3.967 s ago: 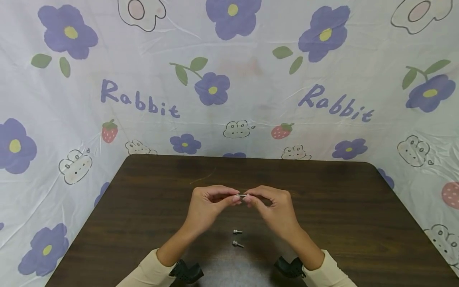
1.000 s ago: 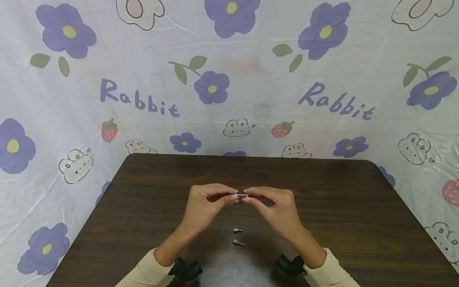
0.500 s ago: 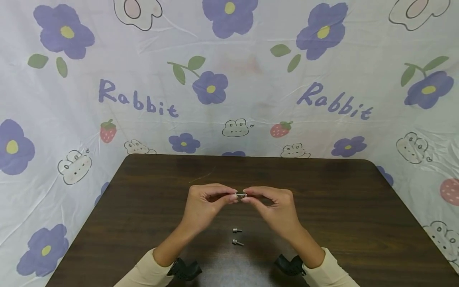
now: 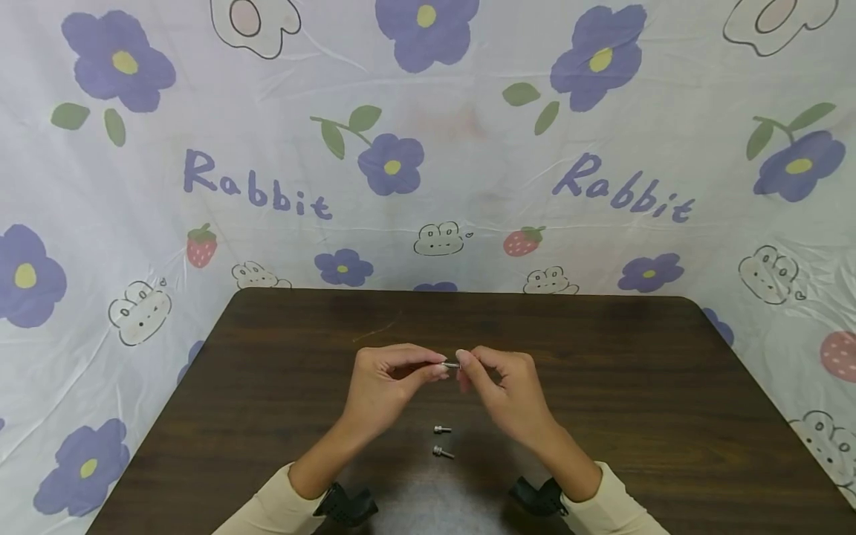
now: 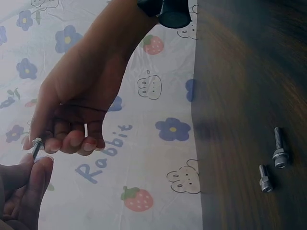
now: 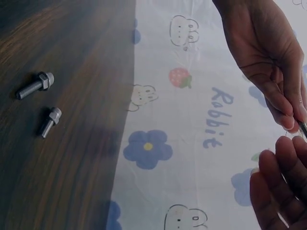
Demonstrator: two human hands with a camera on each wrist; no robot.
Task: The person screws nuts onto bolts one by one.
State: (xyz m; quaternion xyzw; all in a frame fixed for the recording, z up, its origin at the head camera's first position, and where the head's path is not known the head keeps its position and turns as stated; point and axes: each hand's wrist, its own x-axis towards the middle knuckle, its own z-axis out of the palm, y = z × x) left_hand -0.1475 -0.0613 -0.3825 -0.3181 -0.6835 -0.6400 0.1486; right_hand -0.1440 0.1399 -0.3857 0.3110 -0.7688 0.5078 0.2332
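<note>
My left hand [image 4: 383, 386] pinches a silver bolt [image 4: 451, 365] between thumb and fingers, holding it roughly level above the table. In the left wrist view, the bolt's threaded shank [image 5: 35, 152] points out of that pinch toward a small nut [image 5: 37, 141] at its other end. My right hand [image 4: 511, 386] has thumb and index finger at this nut, with the thumb raised over it. The rest of the bolt is hidden by the left fingertips. Two more bolts, a smaller one [image 5: 265, 179] and a larger one [image 5: 280, 152], lie on the table, each with a nut close to its head.
The dark wooden table [image 4: 267, 431] carries those two bolts just in front of me, below the hands. A printed cloth [image 4: 468, 171] hangs behind and at both sides. Black wrist mounts [image 4: 348, 505] sit under both wrists.
The right thumb has rolled upward across the nut and the index finger has moved down, turning it. The left hand stays almost still, and the two bolts on the table have not moved.
</note>
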